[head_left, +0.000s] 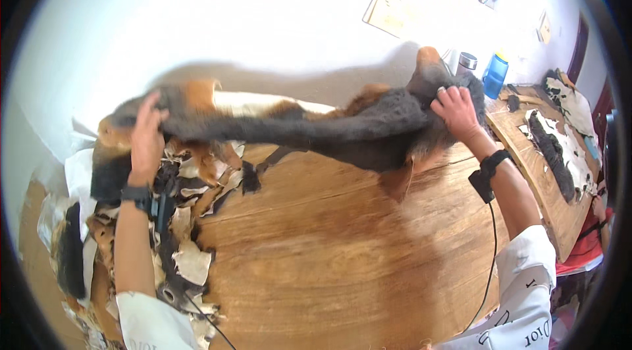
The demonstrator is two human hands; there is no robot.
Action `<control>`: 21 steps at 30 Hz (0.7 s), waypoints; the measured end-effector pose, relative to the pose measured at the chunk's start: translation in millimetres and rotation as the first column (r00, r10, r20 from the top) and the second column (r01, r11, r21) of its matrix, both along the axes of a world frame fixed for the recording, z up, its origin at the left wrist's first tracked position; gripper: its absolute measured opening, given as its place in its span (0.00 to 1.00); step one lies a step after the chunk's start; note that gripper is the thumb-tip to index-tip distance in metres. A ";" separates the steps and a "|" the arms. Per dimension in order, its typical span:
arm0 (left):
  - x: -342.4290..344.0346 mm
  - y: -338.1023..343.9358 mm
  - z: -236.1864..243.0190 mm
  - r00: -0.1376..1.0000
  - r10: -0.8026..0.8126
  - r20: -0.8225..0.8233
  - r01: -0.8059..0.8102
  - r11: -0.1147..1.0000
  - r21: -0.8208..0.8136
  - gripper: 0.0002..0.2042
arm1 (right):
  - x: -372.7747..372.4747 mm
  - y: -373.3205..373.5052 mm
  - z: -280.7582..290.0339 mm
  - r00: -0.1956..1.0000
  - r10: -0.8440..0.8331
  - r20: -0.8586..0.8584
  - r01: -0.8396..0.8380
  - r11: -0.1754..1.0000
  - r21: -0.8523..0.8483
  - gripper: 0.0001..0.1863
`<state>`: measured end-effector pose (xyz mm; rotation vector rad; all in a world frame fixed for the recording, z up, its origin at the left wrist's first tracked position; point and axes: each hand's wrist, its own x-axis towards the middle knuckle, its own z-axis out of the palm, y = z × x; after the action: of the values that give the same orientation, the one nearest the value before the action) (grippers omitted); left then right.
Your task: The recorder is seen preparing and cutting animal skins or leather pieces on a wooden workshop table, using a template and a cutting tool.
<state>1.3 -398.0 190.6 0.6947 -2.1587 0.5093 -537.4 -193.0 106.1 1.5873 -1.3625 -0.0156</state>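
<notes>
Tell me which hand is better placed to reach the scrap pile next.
Probably left: the left hand is nearer the scrap pile than the right hand, though both are on the fur hide.

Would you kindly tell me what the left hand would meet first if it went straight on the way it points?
The left hand would first meet the black-and-brown fur hide it touches; beyond that, probably the white wall, though depth is hard to judge.

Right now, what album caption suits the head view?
Left hand and right hand hold a dark furry hide over a wooden table, scraps at left.
</notes>
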 end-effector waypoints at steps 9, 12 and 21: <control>55.8 52.8 -202.5 0.937 0.060 0.344 -0.262 0.773 0.578 0.16 | 8.0 4.9 -100.8 0.977 -0.010 0.213 -0.076 0.917 0.392 0.09; 55.4 67.8 -185.7 0.948 0.036 0.317 -0.245 0.719 0.651 0.17 | 17.2 8.3 -89.0 0.925 0.012 0.379 -0.175 0.901 0.397 0.11; -8.0 -1.4 -160.0 0.938 -0.119 0.327 -0.121 0.769 0.627 0.18 | -15.2 -69.5 -58.5 0.876 -0.099 0.472 -0.034 0.964 0.265 0.09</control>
<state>-6.6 -399.5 30.5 1.0300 -2.7001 -0.1607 -552.5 -262.4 47.6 1.8734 -1.8368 0.1983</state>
